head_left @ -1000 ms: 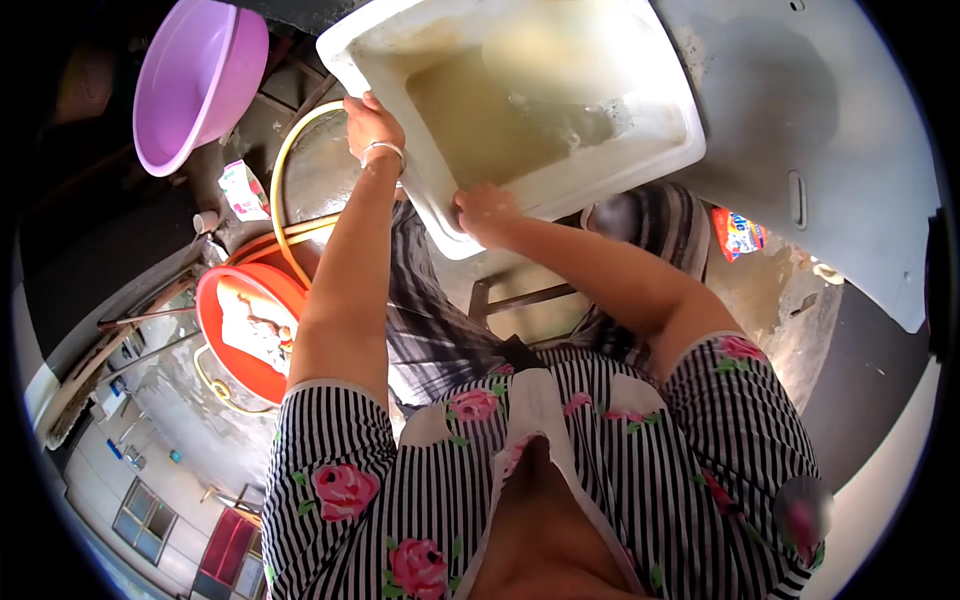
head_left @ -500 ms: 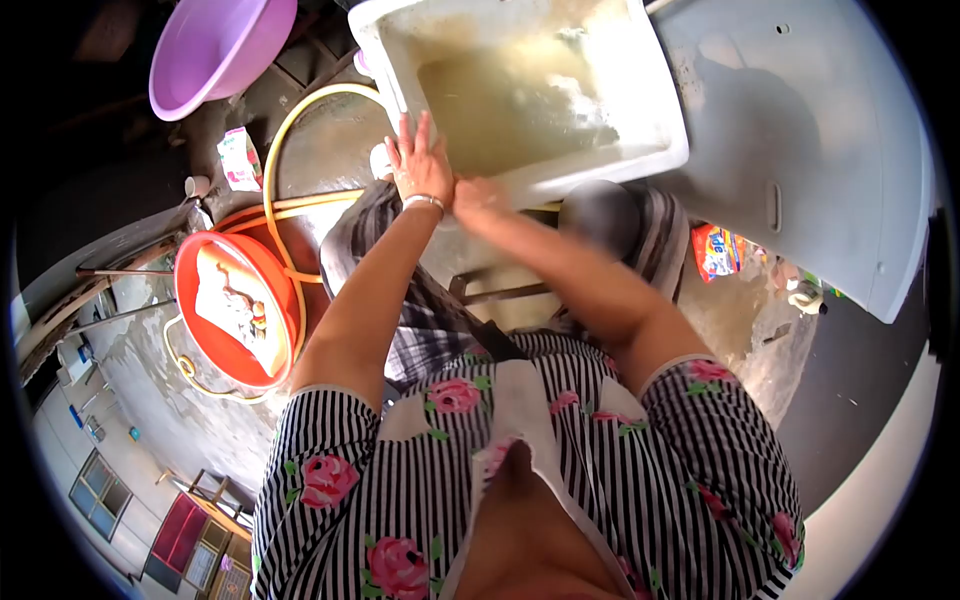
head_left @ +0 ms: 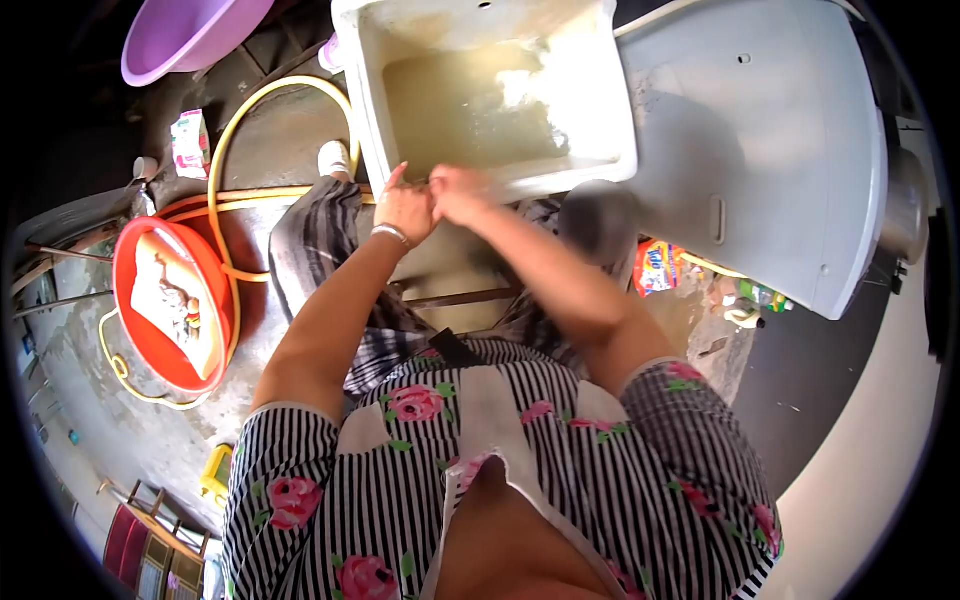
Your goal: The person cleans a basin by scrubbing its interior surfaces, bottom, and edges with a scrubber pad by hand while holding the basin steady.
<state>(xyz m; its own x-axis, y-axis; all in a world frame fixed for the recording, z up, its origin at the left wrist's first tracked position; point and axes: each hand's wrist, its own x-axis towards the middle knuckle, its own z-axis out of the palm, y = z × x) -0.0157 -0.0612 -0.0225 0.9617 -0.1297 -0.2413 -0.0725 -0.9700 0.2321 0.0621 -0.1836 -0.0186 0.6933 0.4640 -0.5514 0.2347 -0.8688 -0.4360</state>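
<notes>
The left hand (head_left: 405, 210) has come off the side rim of the white basin (head_left: 364, 100), meeting the right hand (head_left: 461, 194) by the near-left corner, so work now seems centred between them, though I cannot tell either grip's closure or hold.

Printed matter in view. No wording can be read with certainty. The orange-red packet (head_left: 657, 268) on the floor beside the grey panel (head_left: 745, 170) bears bold lettering on its front, too small and blurred to spell out. The pink-and-white packet (head_left: 190, 145) near the yellow hose (head_left: 222, 160) carries printed markings, likewise illegible at this scale.
</notes>
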